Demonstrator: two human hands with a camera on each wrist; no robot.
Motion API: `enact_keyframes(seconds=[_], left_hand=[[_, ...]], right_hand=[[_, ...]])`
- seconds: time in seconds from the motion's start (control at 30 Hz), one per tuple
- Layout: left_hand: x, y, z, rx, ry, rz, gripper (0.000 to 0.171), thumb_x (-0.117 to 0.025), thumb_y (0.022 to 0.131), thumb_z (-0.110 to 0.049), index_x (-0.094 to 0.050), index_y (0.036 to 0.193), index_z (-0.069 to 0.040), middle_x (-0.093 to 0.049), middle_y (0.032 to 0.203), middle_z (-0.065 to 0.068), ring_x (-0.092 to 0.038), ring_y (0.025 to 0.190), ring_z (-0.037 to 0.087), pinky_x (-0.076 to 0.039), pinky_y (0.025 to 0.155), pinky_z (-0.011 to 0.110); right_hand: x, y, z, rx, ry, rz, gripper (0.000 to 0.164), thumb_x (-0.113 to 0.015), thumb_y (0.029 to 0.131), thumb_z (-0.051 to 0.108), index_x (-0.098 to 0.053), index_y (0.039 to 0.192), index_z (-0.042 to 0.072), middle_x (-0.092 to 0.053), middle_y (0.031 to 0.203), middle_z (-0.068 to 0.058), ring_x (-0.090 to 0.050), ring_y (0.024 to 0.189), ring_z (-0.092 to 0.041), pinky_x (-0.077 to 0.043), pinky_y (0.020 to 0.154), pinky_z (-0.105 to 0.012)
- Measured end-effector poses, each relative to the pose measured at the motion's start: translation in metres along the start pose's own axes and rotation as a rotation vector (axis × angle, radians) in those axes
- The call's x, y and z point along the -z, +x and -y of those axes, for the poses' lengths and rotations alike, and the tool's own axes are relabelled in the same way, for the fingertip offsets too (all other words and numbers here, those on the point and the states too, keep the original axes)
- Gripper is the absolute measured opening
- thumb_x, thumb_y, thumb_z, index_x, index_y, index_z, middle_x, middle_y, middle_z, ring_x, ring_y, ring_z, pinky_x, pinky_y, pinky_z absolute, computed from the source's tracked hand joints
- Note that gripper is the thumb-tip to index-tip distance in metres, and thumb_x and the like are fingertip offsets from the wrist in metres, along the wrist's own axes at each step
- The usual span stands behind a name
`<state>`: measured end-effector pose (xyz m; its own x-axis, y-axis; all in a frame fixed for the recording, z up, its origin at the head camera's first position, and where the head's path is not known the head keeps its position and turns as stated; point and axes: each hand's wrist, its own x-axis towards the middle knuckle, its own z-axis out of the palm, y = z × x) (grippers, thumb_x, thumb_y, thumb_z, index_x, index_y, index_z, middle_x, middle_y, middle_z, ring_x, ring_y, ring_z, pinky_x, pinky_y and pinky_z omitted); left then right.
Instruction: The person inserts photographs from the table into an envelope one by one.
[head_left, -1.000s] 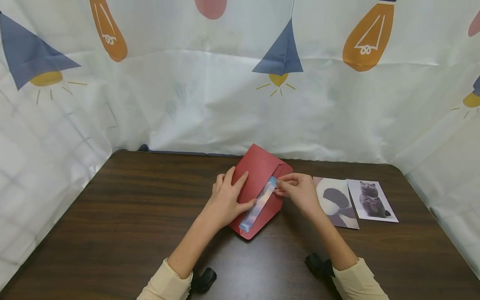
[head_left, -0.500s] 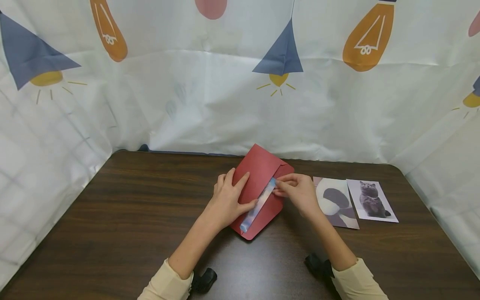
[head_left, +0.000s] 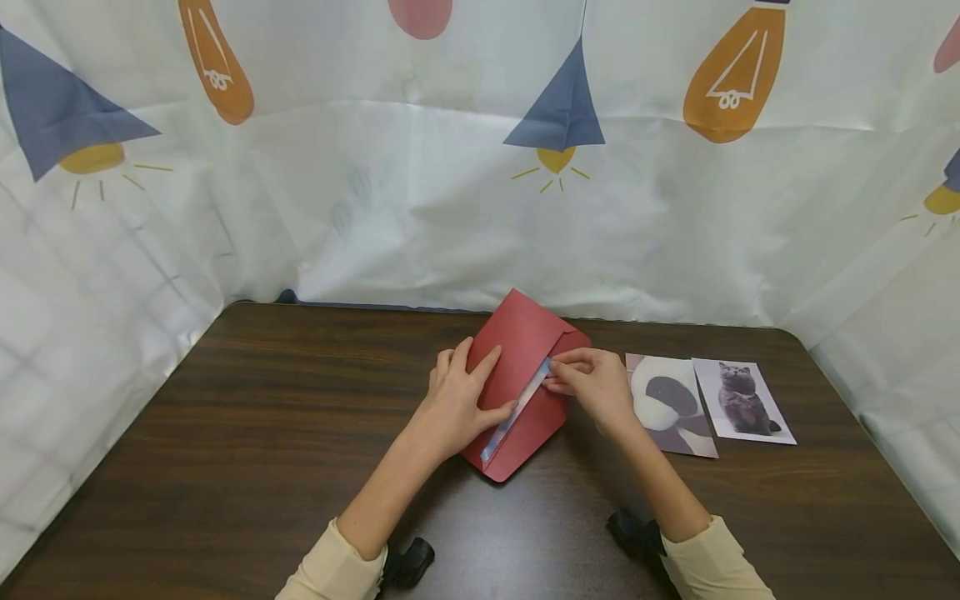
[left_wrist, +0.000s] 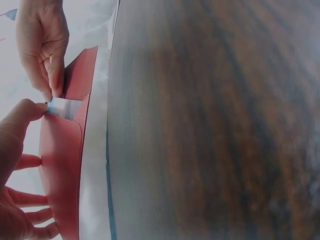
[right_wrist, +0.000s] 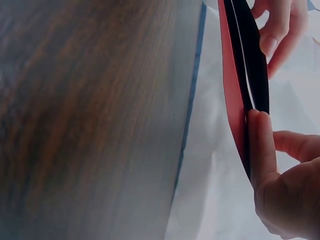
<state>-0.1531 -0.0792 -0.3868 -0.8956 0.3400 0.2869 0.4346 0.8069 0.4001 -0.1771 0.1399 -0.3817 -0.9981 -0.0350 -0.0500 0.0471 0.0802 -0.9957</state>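
A red envelope (head_left: 510, 350) lies at a slant near the middle of the table. From its opening shows a narrow strip of a blue-and-white card (head_left: 517, 412); the rest of the card is hidden inside. My left hand (head_left: 457, 408) rests on the envelope's front with fingers spread, its thumb at the opening beside the card. My right hand (head_left: 592, 379) pinches the card's upper right end between thumb and fingertips. In the left wrist view the pinched card end (left_wrist: 64, 107) sits right at the envelope's opening.
To the right of my right hand lie two picture cards: a purple-and-white one (head_left: 671, 408) and one with a grey cat (head_left: 742, 400). The dark wooden table (head_left: 262, 433) ends at the back against a white curtain (head_left: 360, 208) printed with lamps.
The card has slid deeper into the envelope, so a thinner strip of it shows. The envelope has shifted slightly right; both hands keep nearly the same places.
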Motion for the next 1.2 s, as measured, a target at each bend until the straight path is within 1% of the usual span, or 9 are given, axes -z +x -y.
enact_keyframes(seconds=[0.63,0.9,1.2], left_hand=[[0.0004,-0.0006,0.0002,-0.001,-0.020,-0.002,0.072,-0.083,0.091,-0.035,-0.058,0.150,-0.003,-0.043,0.153,0.034,-0.043,0.132,0.051,-0.045,0.106,0.063],[0.0013,-0.0006,0.0006,0.012,-0.028,0.012,0.073,-0.083,0.091,-0.036,-0.057,0.151,-0.003,-0.043,0.153,0.034,-0.042,0.133,0.050,-0.044,0.107,0.063],[0.0026,0.0000,0.0033,0.047,-0.057,0.042,0.073,-0.082,0.091,-0.037,-0.056,0.152,-0.005,-0.043,0.154,0.033,-0.041,0.135,0.050,-0.046,0.106,0.062]], right_hand=[[-0.0025,-0.0010,0.0008,0.011,0.040,-0.020,0.025,-0.065,0.101,-0.003,-0.065,0.117,-0.022,-0.077,0.092,-0.019,-0.075,0.068,-0.006,-0.061,0.072,-0.023],[-0.0021,0.0004,0.0004,0.019,0.013,-0.010,0.025,-0.066,0.101,-0.003,-0.066,0.117,-0.021,-0.077,0.098,-0.024,-0.076,0.071,-0.007,-0.062,0.074,-0.024],[0.0016,0.0003,0.0014,0.055,-0.038,0.041,0.027,-0.065,0.101,-0.003,-0.067,0.121,-0.020,-0.074,0.110,-0.032,-0.078,0.079,-0.010,-0.062,0.079,-0.027]])
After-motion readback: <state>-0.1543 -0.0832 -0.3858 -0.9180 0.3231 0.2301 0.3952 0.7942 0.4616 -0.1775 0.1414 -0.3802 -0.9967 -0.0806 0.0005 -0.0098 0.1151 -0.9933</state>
